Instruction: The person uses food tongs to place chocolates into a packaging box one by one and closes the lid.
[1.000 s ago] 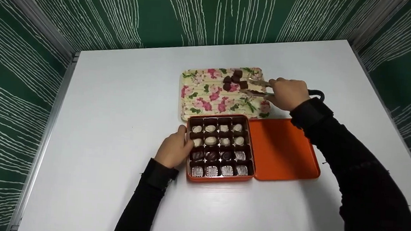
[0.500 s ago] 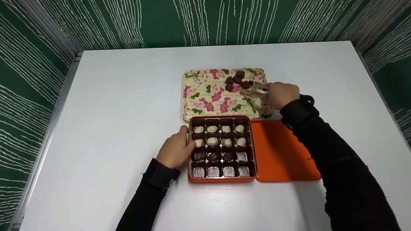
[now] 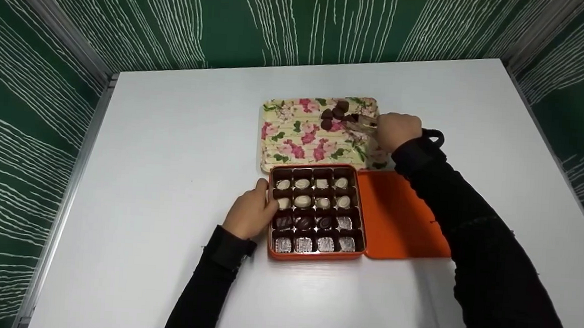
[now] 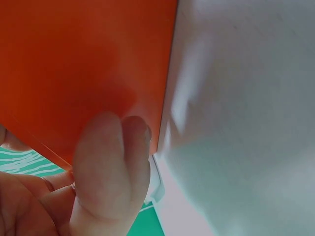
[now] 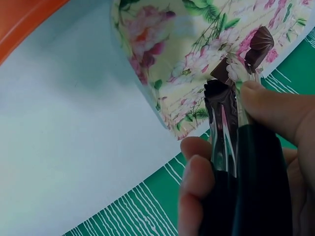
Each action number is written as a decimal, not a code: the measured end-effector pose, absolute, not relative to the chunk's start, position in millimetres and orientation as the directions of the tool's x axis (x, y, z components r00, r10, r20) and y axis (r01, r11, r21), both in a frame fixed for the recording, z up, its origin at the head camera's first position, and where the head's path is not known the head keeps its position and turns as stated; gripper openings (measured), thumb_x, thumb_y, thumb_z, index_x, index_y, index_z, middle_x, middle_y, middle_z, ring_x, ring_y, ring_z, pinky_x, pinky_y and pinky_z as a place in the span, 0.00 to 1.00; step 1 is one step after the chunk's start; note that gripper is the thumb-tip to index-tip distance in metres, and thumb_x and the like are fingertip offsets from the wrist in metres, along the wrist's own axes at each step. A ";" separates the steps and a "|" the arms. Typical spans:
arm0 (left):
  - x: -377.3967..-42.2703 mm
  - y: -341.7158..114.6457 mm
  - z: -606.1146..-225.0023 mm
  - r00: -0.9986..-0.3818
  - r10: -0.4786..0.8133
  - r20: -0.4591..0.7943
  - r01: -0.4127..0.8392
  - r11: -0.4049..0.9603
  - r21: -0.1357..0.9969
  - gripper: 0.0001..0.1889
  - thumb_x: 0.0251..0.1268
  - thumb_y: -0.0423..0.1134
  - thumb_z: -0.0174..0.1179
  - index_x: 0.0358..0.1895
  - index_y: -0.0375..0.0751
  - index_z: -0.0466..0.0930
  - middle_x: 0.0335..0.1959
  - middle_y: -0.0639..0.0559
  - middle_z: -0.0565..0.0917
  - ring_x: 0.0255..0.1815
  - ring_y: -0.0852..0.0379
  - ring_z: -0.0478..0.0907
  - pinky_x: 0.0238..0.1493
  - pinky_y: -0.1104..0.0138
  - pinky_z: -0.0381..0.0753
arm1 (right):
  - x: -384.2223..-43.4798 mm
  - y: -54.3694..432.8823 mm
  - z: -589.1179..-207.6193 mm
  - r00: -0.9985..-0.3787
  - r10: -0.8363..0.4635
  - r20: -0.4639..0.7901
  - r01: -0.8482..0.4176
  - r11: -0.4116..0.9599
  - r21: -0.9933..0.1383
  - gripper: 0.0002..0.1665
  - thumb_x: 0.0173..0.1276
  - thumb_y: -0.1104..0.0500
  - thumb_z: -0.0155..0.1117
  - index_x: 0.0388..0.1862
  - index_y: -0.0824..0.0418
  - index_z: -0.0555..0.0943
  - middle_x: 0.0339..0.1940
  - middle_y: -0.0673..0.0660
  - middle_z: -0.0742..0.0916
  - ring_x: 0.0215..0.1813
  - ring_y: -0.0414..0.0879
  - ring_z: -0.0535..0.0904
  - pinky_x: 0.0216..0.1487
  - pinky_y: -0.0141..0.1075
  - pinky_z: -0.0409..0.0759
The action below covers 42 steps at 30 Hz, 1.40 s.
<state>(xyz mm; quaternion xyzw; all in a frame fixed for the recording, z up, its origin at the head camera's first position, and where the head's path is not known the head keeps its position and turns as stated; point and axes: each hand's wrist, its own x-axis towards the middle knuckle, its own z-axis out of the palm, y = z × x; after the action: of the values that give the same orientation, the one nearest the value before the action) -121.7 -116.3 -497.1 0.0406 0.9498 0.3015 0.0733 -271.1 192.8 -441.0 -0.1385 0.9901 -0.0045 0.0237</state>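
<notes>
My left hand point(image 3: 250, 212) grips the left side of an orange chocolate box point(image 3: 316, 257), thumb over the rim. In the left wrist view its fingers point(image 4: 101, 162) lie against the orange side wall. White chocolates point(image 3: 302, 201) fill two rows of the divided insert; three dark chocolates point(image 3: 304, 222) sit in the row below. My right hand point(image 3: 399, 131) holds metal tongs point(image 5: 224, 130) with black handles over the floral tray point(image 3: 283, 133). The tong tips are close together at a square dark chocolate point(image 5: 221, 70). Several other dark chocolates point(image 3: 327, 125) lie clustered just left of them.
An orange lid point(image 3: 404, 232) lies right of the box, partly under my right sleeve. In the front row and at the right of the third row, the box's compartments hold clear ridged liners point(image 3: 304, 244). Green walls with white lines point(image 3: 229, 23) surround the white table point(image 3: 171, 151).
My right hand has moved left, and the spread tong arms have come together at the square chocolate. My left hand keeps its grip on the box.
</notes>
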 end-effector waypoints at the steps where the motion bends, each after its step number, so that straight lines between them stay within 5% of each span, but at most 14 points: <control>1: -121.8 -116.2 -497.1 -0.986 0.123 -0.116 0.034 0.814 0.580 0.16 0.68 0.44 0.50 0.53 0.39 0.67 0.23 0.46 0.79 0.24 0.49 0.77 0.27 0.58 0.76 | -271.3 193.3 -441.1 -0.961 -0.274 -0.040 -0.274 0.962 -0.014 0.21 0.73 0.57 0.56 0.18 0.61 0.70 0.14 0.57 0.68 0.22 0.58 0.73 0.26 0.44 0.59; 12: -121.0 -114.7 -497.8 -0.986 0.118 -0.119 0.025 0.808 0.589 0.17 0.68 0.45 0.51 0.54 0.39 0.67 0.26 0.45 0.81 0.26 0.50 0.78 0.28 0.58 0.77 | -263.3 207.1 -432.6 -0.944 -0.321 -0.071 -0.322 0.947 -0.003 0.14 0.71 0.56 0.59 0.45 0.66 0.82 0.30 0.67 0.83 0.30 0.61 0.79 0.31 0.52 0.74; 21: -119.9 -118.9 -496.6 -0.988 0.125 -0.092 0.049 0.812 0.582 0.16 0.69 0.44 0.49 0.53 0.38 0.68 0.23 0.46 0.79 0.24 0.50 0.77 0.26 0.59 0.75 | -245.4 219.2 -409.0 -0.906 -0.423 0.019 -0.422 0.906 0.030 0.10 0.65 0.57 0.66 0.39 0.63 0.83 0.27 0.64 0.84 0.26 0.58 0.78 0.24 0.53 0.73; 28: -120.1 -121.3 -497.2 -0.988 0.127 -0.092 0.050 0.810 0.584 0.16 0.70 0.45 0.49 0.53 0.38 0.67 0.23 0.46 0.79 0.24 0.49 0.78 0.26 0.59 0.76 | -244.8 221.0 -414.1 -0.902 -0.431 -0.032 -0.432 0.901 0.044 0.12 0.63 0.56 0.68 0.38 0.64 0.83 0.27 0.63 0.84 0.26 0.58 0.79 0.23 0.52 0.74; 42: -120.4 -115.7 -497.7 -0.987 0.120 -0.108 0.034 0.809 0.587 0.15 0.70 0.46 0.49 0.51 0.40 0.67 0.24 0.45 0.80 0.24 0.49 0.78 0.26 0.59 0.77 | -249.2 222.2 -421.1 -0.924 -0.368 -0.106 -0.368 0.930 -0.013 0.13 0.73 0.58 0.55 0.36 0.66 0.82 0.23 0.63 0.80 0.25 0.56 0.73 0.26 0.45 0.63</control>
<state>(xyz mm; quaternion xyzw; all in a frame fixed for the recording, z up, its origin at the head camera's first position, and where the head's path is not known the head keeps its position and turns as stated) -120.4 -115.7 -497.7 0.0404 0.9483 0.3067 0.0702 -249.2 222.2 -421.1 -0.1876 0.9808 0.0038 0.0535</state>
